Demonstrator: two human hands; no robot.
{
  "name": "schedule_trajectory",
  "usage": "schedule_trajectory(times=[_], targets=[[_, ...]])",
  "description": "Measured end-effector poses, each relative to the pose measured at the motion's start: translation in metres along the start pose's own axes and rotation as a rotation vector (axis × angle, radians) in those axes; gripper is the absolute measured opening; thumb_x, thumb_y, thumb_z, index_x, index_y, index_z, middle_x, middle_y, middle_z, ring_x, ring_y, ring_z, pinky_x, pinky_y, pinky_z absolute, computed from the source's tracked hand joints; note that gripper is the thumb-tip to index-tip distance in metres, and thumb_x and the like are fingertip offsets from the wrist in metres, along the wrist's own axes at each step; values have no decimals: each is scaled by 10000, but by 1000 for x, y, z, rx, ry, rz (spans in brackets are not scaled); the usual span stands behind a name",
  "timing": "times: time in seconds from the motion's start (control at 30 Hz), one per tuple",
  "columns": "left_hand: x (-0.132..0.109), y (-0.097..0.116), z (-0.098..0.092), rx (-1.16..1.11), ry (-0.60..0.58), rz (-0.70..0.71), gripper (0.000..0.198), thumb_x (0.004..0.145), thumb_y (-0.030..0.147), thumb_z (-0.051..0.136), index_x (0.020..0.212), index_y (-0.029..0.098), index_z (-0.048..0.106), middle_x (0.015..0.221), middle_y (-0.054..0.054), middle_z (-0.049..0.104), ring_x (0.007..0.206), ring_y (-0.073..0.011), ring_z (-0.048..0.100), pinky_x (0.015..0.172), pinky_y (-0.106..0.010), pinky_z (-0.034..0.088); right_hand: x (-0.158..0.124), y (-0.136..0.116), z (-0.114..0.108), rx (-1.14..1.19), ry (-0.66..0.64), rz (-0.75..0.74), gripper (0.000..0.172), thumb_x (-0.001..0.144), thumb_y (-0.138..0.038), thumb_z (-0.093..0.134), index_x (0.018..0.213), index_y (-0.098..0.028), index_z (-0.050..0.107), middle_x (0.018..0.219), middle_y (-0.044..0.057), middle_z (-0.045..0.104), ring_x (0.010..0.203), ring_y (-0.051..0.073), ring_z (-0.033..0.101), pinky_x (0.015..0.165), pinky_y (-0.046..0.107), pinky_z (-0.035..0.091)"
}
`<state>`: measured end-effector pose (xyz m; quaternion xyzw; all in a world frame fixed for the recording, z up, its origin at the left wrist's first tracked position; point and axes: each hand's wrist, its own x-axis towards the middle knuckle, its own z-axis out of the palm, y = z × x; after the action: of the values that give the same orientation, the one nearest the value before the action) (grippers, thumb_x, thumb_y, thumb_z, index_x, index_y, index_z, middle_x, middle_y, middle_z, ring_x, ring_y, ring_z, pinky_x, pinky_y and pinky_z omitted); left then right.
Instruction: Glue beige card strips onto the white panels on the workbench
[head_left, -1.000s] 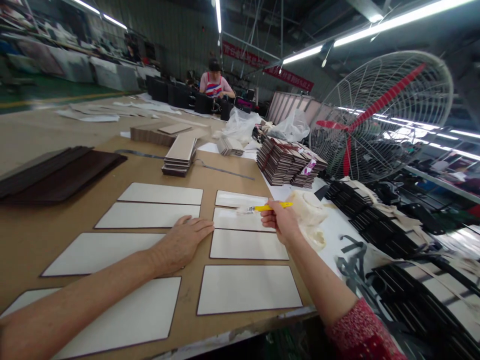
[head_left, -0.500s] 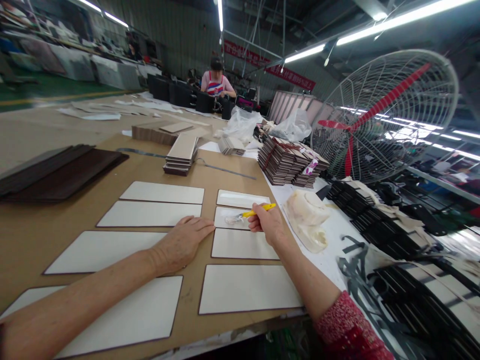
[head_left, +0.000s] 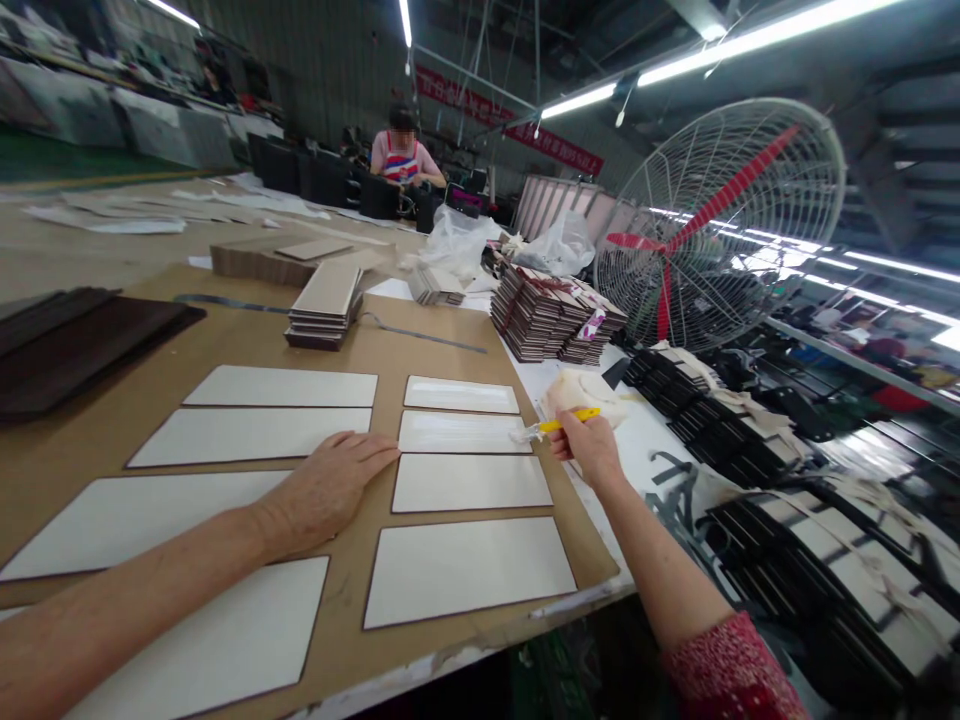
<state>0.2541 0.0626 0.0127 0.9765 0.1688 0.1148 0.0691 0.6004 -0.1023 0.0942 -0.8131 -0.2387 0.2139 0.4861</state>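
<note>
Brush (head_left: 551, 426), slim, yellow-handled and whitish-tipped

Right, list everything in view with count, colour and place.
White panels: eight, dark-edged, two columns
Board: one, brown, beneath them
Brush: one, yellow handle, right column's second-farthest panel
Tub-like thing: one, cream, right of board
Strips: two, grey, far on board
Panel stack: one, pale top, between strips
Sheets: several, dark brown, left
Fan: one, red blades, right
Bundles: count unclear, brown-edged, left of fan
Pieces: many, black, right
Plastic bags: about two, clear, background
Person: one, pink top, background
Banner: count unclear, red, background
Lights: several, white, overhead
Left hand: one, across left column
Right hand: one, gripping brush
</note>
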Motion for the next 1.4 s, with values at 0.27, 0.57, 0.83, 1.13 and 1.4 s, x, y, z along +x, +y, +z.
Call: schedule_trajectory(times=[0.27,0.57,0.83,1.13,1.4], targets=[[5,7,-21,90,-37,-6,603,850,-7,409,1399,200,548,1468,-82,558,1333,-254,499,1168,-494,268,-20,-16,-11,206,61,-98,232,885,-360,659,765,-164,626,573,-8,670,404,117,597,382,198,512],[-41,76,-37,66,-42,107,483,892,178,532,1371,235,562,1463,-57,568,1345,-250,495,1198,-512,193,-78,-28,31,441,-238,13,264,856,-409,661,935,-158,671,621,15,694,441,112,613,395,176,512],[-38,74,-19,82,-114,22,531,889,136,478,1416,147,545,1497,-120,534,1340,-271,501,1170,-489,265,-90,-25,71,436,-355,41,271,866,-432,663,874,-161,647,604,12,679,426,116,601,397,195,518],[-39,71,-17,33,-48,85,519,871,74,491,1381,121,573,1429,-129,573,1296,-270,512,1179,-450,312,-83,-22,91,327,-364,37,218,895,-366,607,836,-160,644,589,6,679,409,120,602,377,205,519],[-40,68,-10,43,-11,112,531,852,54,490,1374,96,573,1420,-151,573,1300,-283,511,1176,-461,345,-65,-13,43,175,-240,-13,195,854,-345,642,799,-159,652,556,7,673,384,129,595,348,209,511]])
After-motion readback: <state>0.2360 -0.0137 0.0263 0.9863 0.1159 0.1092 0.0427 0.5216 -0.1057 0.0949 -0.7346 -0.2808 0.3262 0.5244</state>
